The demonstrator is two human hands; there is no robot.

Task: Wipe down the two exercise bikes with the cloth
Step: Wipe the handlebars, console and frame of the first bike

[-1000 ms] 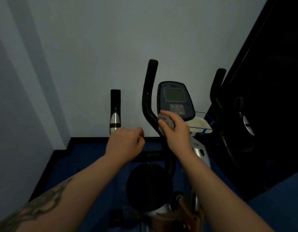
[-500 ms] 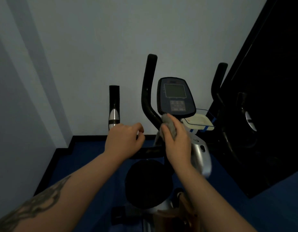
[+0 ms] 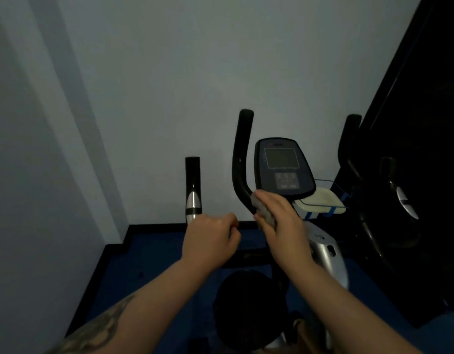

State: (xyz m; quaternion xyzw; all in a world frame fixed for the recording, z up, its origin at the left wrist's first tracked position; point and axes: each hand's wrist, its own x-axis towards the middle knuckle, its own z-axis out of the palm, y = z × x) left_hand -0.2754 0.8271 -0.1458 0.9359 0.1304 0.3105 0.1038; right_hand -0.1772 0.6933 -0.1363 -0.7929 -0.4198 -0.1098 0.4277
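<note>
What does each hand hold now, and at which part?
The right hand grips the bunched grey cloth against the curved handlebar. The left hand curls over the bike's lower bar; the contact itself is hidden.

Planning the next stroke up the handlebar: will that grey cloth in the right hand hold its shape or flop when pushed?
Probably floppy: the small grey cloth sits bunched under the right hand, moulded against the curved black handlebar. It looks light and likely drags rather than slides, so keep the fingers pressing it.

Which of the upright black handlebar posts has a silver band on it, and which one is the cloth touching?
The short straight post on the left has the silver band. The cloth, held by the right hand, touches the tall curved post beside the console.
</note>
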